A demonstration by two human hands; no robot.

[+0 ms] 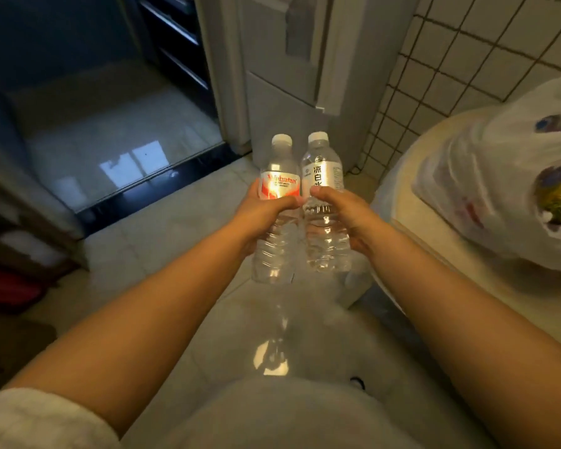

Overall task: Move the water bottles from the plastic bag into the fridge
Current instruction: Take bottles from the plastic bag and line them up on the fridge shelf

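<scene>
My left hand [259, 210] grips a clear water bottle with a red label [277, 186] around its middle. My right hand [344, 212] grips a second clear water bottle with a silver label [324, 171]. Both bottles stand upright, side by side and touching, held out over the tiled floor. The grey fridge [292, 59] is straight ahead beyond them, its doors closed. The white plastic bag [506, 189] lies on a round table at my right, away from both hands.
The round pale table [412, 196] stands close on the right. A tiled wall [467, 53] is behind it. A dark doorway with a black threshold [149, 189] lies to the left of the fridge. Dark furniture and a red item [10, 286] sit at the far left.
</scene>
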